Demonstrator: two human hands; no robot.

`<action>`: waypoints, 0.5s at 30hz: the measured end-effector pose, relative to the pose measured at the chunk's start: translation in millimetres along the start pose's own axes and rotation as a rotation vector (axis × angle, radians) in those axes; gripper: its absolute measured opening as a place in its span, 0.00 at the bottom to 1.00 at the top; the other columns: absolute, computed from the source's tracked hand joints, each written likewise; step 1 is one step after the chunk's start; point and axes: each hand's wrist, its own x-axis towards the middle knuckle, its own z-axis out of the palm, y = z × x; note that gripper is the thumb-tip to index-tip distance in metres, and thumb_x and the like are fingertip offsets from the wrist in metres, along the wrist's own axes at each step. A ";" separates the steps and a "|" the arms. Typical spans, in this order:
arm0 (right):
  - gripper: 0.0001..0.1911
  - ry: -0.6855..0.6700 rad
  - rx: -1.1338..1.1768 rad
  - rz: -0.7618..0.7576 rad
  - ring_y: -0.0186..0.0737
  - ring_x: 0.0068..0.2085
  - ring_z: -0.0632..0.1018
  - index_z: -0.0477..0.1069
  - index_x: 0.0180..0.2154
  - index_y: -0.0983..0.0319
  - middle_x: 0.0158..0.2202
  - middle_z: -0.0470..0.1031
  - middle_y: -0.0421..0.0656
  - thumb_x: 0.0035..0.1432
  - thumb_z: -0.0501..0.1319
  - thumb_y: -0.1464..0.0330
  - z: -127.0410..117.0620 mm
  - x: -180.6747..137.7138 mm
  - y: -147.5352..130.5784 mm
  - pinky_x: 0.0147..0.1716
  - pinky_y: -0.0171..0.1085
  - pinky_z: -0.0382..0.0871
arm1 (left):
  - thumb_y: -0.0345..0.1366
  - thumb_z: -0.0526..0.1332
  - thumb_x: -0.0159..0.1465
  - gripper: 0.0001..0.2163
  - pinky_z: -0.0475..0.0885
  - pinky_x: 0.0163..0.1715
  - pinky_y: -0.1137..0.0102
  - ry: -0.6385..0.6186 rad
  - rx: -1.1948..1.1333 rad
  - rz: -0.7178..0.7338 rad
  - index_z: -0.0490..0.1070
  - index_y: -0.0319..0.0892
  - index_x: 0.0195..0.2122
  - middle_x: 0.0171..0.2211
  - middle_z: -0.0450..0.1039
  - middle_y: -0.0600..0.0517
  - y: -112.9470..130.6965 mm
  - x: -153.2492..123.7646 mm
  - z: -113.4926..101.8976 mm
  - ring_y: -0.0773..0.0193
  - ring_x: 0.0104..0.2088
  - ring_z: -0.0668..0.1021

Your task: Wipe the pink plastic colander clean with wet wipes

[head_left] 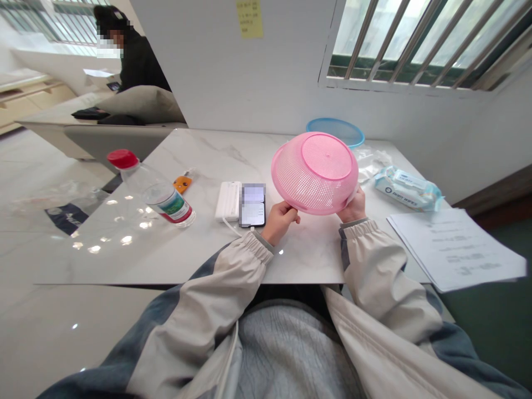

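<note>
A pink plastic colander (315, 173) is held up by its rim in the left hand (280, 221) and right hand (353, 206), fingers curled firmly around it, above the tabletop (208, 260) at 12 o'clock. Being round, it has no long axis; its base tilts toward 1 o'clock. A loosened grip could drop it onto the nearby smartphone (252, 205).
</note>
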 end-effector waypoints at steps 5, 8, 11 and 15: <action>0.24 0.000 -0.007 -0.014 0.40 0.51 0.85 0.80 0.52 0.60 0.41 0.87 0.41 0.77 0.46 0.65 -0.1 0.1 1.3 0.67 0.46 0.72 | 0.36 0.62 0.54 0.05 0.70 0.31 0.68 -0.002 0.005 0.005 0.73 0.40 0.28 0.20 0.63 0.59 0.3 -0.5 -0.2 0.69 0.24 0.71; 0.24 0.006 -0.017 -0.017 0.40 0.49 0.85 0.81 0.51 0.60 0.40 0.87 0.40 0.77 0.45 0.65 0.1 0.0 1.4 0.67 0.45 0.72 | 0.35 0.62 0.54 0.04 0.70 0.31 0.68 -0.008 -0.001 0.015 0.72 0.40 0.28 0.21 0.64 0.58 0.3 -0.3 -0.9 0.69 0.24 0.71; 0.24 0.000 -0.020 -0.013 0.40 0.49 0.85 0.81 0.52 0.60 0.41 0.87 0.41 0.77 0.46 0.64 -0.9 0.8 1.1 0.66 0.44 0.73 | 0.34 0.62 0.52 0.04 0.69 0.31 0.68 -0.012 0.026 0.030 0.73 0.40 0.29 0.22 0.67 0.57 0.0 0.1 -2.1 0.68 0.25 0.71; 0.25 0.004 -0.023 -0.011 0.39 0.47 0.86 0.81 0.51 0.61 0.40 0.87 0.41 0.77 0.45 0.65 0.0 0.1 0.3 0.66 0.43 0.73 | 0.32 0.62 0.51 0.04 0.69 0.32 0.68 -0.015 0.044 0.034 0.74 0.40 0.28 0.21 0.67 0.58 0.2 0.1 -2.4 0.68 0.26 0.71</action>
